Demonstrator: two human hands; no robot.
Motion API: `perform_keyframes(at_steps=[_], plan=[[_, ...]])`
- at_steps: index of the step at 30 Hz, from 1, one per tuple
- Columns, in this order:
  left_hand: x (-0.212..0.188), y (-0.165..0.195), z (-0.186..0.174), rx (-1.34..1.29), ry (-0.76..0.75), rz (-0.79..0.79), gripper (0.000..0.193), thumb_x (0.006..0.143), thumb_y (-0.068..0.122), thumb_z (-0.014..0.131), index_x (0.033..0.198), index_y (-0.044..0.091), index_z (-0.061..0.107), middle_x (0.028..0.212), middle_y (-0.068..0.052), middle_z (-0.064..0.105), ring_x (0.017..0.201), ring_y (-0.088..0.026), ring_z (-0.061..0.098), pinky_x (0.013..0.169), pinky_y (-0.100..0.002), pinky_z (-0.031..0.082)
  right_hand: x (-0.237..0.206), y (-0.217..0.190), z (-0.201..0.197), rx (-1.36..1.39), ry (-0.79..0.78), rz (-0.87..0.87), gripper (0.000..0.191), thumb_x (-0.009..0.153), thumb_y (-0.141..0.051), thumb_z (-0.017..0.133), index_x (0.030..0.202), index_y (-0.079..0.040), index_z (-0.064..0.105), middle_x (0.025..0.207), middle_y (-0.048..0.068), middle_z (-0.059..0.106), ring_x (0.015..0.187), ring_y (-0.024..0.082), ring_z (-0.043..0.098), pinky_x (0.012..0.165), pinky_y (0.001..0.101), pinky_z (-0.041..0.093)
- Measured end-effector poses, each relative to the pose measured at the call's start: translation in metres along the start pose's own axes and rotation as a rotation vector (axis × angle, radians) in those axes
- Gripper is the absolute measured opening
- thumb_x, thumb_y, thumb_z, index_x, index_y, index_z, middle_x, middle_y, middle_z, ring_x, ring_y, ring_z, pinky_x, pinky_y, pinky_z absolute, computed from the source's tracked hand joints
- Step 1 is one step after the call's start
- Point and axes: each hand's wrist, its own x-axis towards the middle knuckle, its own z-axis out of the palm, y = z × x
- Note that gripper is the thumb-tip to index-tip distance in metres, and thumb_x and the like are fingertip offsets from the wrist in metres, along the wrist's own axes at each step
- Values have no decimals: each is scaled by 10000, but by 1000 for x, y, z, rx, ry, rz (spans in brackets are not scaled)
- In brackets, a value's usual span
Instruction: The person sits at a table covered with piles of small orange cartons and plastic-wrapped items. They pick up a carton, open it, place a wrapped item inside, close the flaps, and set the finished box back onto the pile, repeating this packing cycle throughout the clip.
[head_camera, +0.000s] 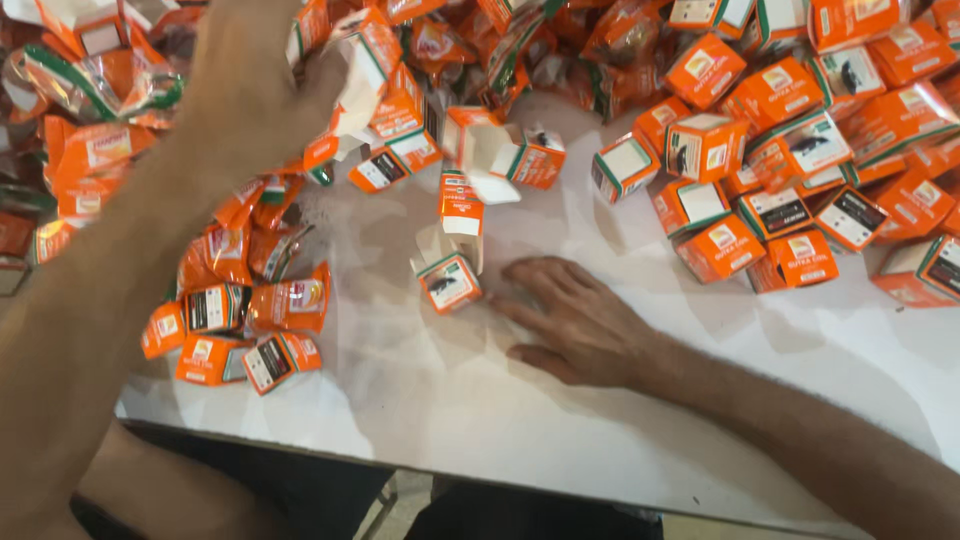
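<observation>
Two bare hands working among orange cartons and sachets on a white table.

The white table (560, 420) is serving as the landmark: along its far edge a heap of small orange cartons (800, 130) is lying to the right, and a pile of shiny orange sachets (240, 290) is spilling down its left side. The left hand (250, 85) is reaching over the sachet pile toward the far left of the table, fingers spread and curling above an open carton (365, 70); whether it is gripping it cannot be told. The right hand (580, 320) is resting flat on the table's middle, fingers spread, holding nothing, its fingertips just beside a single open carton (450, 282) lying tilted.
</observation>
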Motion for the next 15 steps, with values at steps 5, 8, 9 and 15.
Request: perform_keyframes(at_steps=[5, 8, 9, 15], plan=[[-79, 98, 45, 127, -70, 414, 654, 727, 448, 793, 1192, 34, 596, 1201, -172, 601, 1176, -431, 590, 977, -542, 496, 0, 5, 4, 40, 85, 203, 745, 850, -312, 762, 1456, -29, 434, 1461, 239, 447, 1331, 438, 470, 1096, 507, 405], [-106, 105, 72, 145, -328, 216, 711, 728, 358, 800, 1316, 31, 569, 1310, -236, 546, 1052, -415, 575, 801, -542, 499, 0, 3, 4, 42, 86, 235, 774, 862, -294, 784, 1481, -10, 416, 1491, 214, 445, 1351, 423, 470, 1115, 488, 407], [-108, 100, 78, 86, -337, 164, 622, 836, 297, 772, 1348, 26, 546, 1358, -248, 515, 1035, -410, 559, 789, -540, 494, 0, 1, 4, 23, 79, 231, 777, 869, -297, 794, 1484, -9, 417, 1494, 208, 446, 1355, 420, 467, 1117, 484, 406], [-88, 90, 97, -695, 319, -185, 409, 1117, 128, 606, 1475, 38, 431, 1397, -163, 482, 1287, -291, 522, 1103, -386, 494, 6, -13, 9, 136, 249, 230, 1068, 809, -266, 857, 1569, 37, 170, 1559, 297, 286, 1403, 481, 367, 1124, 499, 387]])
